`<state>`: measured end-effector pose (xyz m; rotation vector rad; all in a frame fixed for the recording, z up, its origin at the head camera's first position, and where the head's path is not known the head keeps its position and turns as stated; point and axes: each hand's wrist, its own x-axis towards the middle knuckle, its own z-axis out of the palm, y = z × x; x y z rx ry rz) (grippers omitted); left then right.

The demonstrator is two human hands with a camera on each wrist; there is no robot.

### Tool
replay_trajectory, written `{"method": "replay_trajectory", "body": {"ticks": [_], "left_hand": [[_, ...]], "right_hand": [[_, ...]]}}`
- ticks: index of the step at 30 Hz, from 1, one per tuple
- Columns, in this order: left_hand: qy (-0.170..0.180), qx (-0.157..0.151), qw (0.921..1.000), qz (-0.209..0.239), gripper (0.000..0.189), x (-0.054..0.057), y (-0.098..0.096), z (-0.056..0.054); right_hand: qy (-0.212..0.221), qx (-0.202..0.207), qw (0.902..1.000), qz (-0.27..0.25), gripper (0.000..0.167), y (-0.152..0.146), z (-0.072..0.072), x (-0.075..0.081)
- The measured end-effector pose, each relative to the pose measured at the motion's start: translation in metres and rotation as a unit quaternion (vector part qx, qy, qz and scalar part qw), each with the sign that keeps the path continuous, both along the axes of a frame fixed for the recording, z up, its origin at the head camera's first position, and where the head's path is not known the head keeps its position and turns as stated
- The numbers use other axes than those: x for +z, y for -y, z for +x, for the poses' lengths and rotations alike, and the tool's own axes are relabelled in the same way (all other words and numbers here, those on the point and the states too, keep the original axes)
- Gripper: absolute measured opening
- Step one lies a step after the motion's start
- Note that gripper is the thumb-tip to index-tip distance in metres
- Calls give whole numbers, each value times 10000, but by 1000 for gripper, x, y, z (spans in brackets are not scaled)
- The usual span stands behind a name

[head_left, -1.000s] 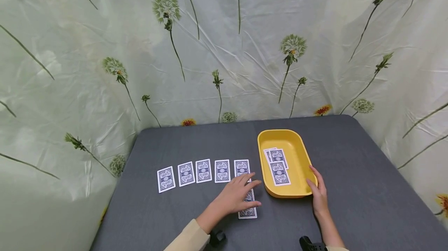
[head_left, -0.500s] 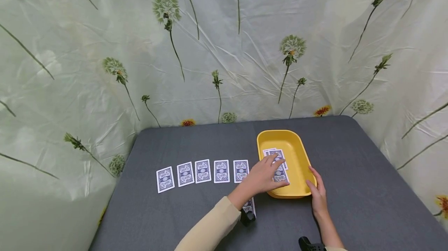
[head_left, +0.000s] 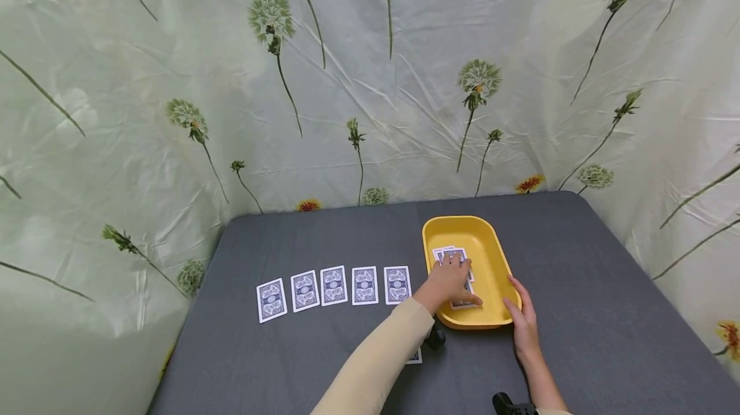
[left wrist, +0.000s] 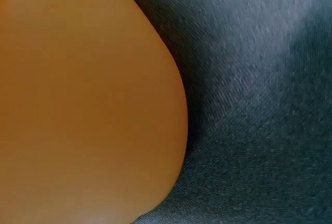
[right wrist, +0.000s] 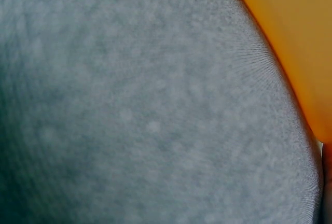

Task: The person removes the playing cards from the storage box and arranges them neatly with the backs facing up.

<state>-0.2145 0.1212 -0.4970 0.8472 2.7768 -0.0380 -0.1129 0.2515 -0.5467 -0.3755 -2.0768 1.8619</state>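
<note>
My left hand [head_left: 449, 283] reaches into the yellow tray [head_left: 491, 235], its spread fingers over the face-down playing cards [head_left: 462, 304] lying there. My right hand [head_left: 524, 322] grips the tray's right rim near its front corner, thumb at the edge and fingers along the outside. In the left wrist view the tray's outer wall [left wrist: 93, 99] fills the left side and my left hand is out of sight. At the right of the right wrist view, the tray [right wrist: 295, 32] shows with a sliver of my finger [right wrist: 328, 167] below it.
Left of the tray, several face-down playing cards [head_left: 365, 286] lie in a row on the grey tabletop [head_left: 289, 363]. Another card [head_left: 415, 357] pokes out beneath my left forearm. Behind the table hangs a curtain [head_left: 347, 81] with dandelions on it.
My left hand has moved right from over the nearest card on the table into the tray, and that card still lies on the table. The right hand keeps its grip on the rim.
</note>
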Motion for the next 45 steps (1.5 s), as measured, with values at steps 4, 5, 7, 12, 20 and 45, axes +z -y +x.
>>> {"method": "replay_trajectory", "body": {"ticks": [4,5,7,12,20,45], "left_hand": [[245,-9,9992,-311,90,-1,-3,3],[285,-51,9990,-336,88,-1,-3,4],[275,-180,9989,-341,82,-2,-4,6],[-44,-499,9986,-197,71,-1,-3,6],[-59,-817,9965,140,56,-2,0,6],[-21,-1249,9900,661,58,2,3,11]], "right_hand": [[90,-59,9999,0,45,-1,-1,-2],[129,-72,9999,2,45,-1,-1,-1],[185,-92,9998,-5,45,-1,0,-1],[152,-110,9998,26,44,-1,-1,0],[249,-116,9996,46,46,-1,-1,0],[224,-130,9997,24,43,-1,-2,0]]}}
